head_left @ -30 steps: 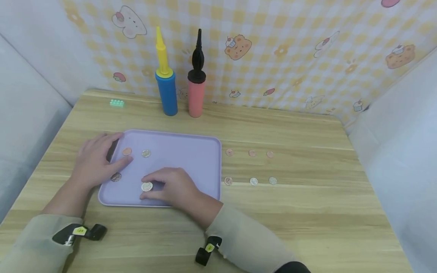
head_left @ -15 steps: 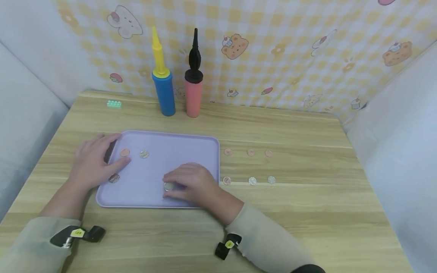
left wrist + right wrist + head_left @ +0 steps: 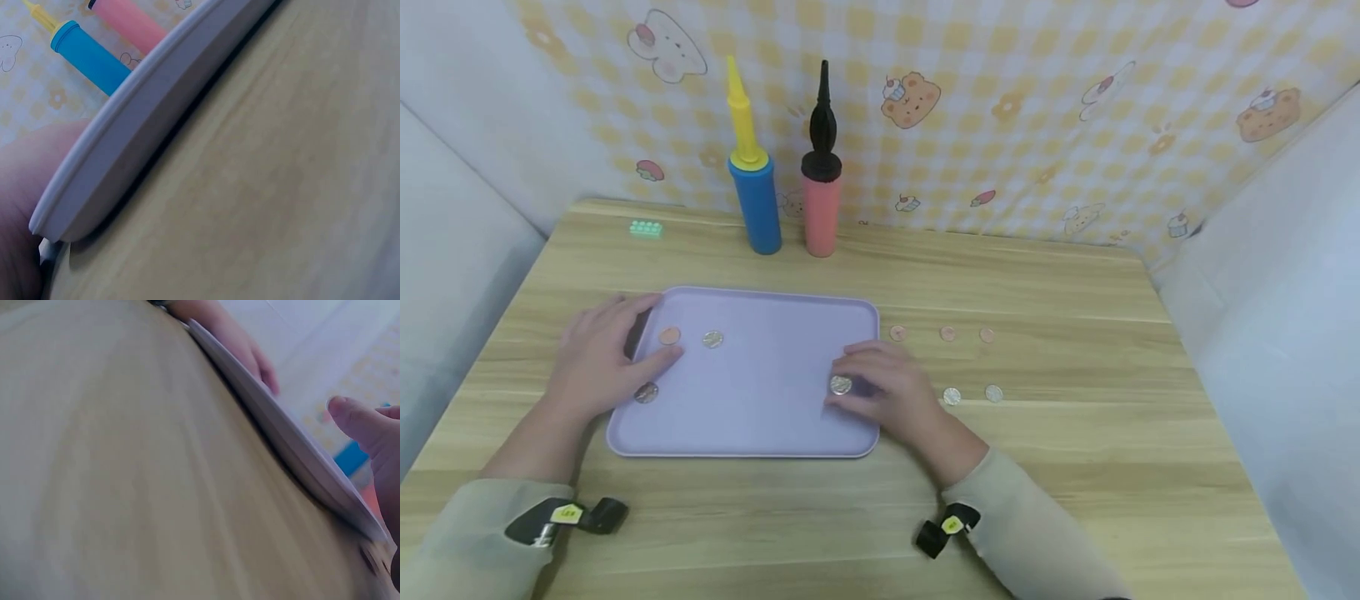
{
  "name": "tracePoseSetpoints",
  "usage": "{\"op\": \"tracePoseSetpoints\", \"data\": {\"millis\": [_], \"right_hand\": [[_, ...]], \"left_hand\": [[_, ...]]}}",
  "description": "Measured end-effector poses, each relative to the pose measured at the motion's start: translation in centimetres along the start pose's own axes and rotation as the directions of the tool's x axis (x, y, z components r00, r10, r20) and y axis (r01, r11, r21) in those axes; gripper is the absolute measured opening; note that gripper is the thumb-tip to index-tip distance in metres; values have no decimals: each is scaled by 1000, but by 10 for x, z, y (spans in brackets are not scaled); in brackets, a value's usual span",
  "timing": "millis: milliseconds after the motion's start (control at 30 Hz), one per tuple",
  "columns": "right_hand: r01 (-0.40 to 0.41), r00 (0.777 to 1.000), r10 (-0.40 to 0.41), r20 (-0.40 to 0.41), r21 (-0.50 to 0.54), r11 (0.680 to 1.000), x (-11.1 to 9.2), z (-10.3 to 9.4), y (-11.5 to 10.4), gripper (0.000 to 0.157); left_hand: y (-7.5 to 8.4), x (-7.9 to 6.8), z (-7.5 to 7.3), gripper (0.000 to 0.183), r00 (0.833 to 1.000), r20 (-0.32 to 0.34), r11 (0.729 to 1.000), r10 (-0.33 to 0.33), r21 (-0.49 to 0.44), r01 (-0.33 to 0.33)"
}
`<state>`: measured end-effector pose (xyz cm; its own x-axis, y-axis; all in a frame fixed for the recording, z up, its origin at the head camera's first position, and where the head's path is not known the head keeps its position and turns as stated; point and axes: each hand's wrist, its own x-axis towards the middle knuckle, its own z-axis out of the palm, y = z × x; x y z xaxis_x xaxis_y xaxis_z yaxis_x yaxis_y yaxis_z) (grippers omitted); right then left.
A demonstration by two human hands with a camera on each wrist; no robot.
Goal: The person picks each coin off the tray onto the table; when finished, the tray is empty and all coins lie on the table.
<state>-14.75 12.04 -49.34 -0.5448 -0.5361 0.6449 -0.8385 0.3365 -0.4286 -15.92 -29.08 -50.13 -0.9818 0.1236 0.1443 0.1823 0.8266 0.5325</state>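
In the head view my right hand [image 3: 891, 387] pinches a silver coin [image 3: 841, 385] between thumb and fingers, over the right part of a lilac tray [image 3: 775, 375]. My left hand [image 3: 602, 354] rests on the tray's left edge, its thumb reaching inside and its fingers spread along the rim up to the far corner. Near that thumb are a copper coin [image 3: 670, 335], a silver coin [image 3: 712, 339] and a darker coin [image 3: 646, 392]. The right wrist view catches my right thumb [image 3: 356, 422] above the tray's rim; the pinched coin does not show there.
Right of the tray, copper coins [image 3: 948, 333] lie in a far row, with silver coins [image 3: 952, 396] nearer. At the back stand a blue and yellow hand pump [image 3: 756, 200] and a pink and black one [image 3: 822, 204]. A mint toy brick [image 3: 646, 228] lies at the back left.
My right hand has carried the silver coin rightward across the tray, to its right side, and now covers a coin on the table. My left hand stays at the tray's edge.
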Motion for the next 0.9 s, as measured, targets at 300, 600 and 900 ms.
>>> {"op": "tracePoseSetpoints", "data": {"millis": [300, 600, 900], "right_hand": [[-120, 990, 119, -76, -8, 993, -25, -39, 22, 39], [-204, 972, 184, -145, -140, 969, -61, -84, 49, 40], [-408, 885, 326, -332, -220, 886, -99, -136, 70, 38]], "left_hand": [[1, 0, -2, 80, 1000, 1, 1000, -5, 19, 5], [5, -2, -5, 80, 1000, 15, 1000, -18, 18, 17], [0, -1, -2, 79, 1000, 14, 999, -11, 30, 10]]}}
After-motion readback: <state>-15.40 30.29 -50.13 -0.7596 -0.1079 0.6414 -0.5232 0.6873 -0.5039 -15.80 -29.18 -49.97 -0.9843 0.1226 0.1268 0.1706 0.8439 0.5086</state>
